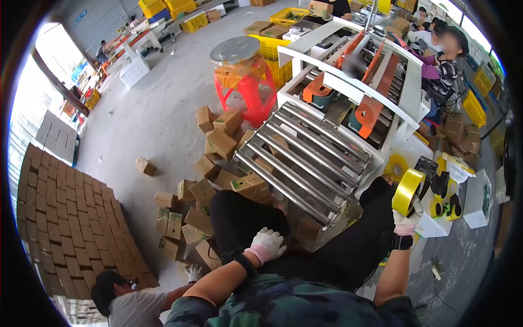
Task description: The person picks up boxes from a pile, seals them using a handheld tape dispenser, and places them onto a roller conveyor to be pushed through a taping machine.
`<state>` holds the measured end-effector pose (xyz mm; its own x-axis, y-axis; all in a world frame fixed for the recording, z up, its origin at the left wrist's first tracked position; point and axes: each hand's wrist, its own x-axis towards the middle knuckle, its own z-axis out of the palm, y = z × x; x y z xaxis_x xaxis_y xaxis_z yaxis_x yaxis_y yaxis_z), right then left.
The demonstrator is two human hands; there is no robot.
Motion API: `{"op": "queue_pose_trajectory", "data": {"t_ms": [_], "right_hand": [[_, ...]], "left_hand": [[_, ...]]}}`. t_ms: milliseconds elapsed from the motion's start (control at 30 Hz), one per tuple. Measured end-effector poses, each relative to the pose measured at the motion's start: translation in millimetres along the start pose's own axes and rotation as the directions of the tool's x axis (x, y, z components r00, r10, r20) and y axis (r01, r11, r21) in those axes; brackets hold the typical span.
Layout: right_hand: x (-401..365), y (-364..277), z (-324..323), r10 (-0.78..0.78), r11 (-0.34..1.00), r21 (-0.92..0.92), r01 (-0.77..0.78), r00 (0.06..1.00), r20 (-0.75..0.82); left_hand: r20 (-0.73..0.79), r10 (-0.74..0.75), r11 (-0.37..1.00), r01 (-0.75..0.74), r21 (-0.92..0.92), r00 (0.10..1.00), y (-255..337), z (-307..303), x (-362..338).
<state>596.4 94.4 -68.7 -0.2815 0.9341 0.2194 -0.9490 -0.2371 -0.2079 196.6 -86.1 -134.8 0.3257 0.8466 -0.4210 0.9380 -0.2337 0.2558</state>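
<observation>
My right hand [408, 219], in a white glove with a pink cuff, is closed on a large roll of yellow tape [407, 192] at the right. Beside that roll are a black tool-like part [427, 167] and a white box [434, 224] bearing smaller yellow rolls. My left hand [268, 244], gloved too, lies on my thigh with its fingers stretched out and holds nothing. Ahead of my knees slopes a metal roller conveyor [305, 158], joined to a carton-sealing machine [370, 98] with orange guides.
Small cardboard boxes [222, 143] lie heaped on the floor left of the rollers. A red stool [245, 95] stands behind them. At the lower left, a person [131, 300] bends near a large stack of cartons [71, 218]. Another person [441, 65] sits beyond the machine.
</observation>
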Motion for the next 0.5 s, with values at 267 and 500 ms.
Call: {"op": "queue_pose_trajectory", "data": {"t_ms": [267,500], "right_hand": [[-25.3,-9.6,-10.2,0.076,0.991,0.103,-0.085,0.993,0.089],[-44.5,-24.3,-17.5,-0.003,0.998,-0.054,0.013,0.985,0.175]], "left_hand": [[-0.113,-0.006,0.995,-0.006,-0.103,0.994,24.9,-7.9,-17.2],[0.010,0.049,0.998,-0.048,-0.051,0.999,45.9,-21.3,1.1]]}}
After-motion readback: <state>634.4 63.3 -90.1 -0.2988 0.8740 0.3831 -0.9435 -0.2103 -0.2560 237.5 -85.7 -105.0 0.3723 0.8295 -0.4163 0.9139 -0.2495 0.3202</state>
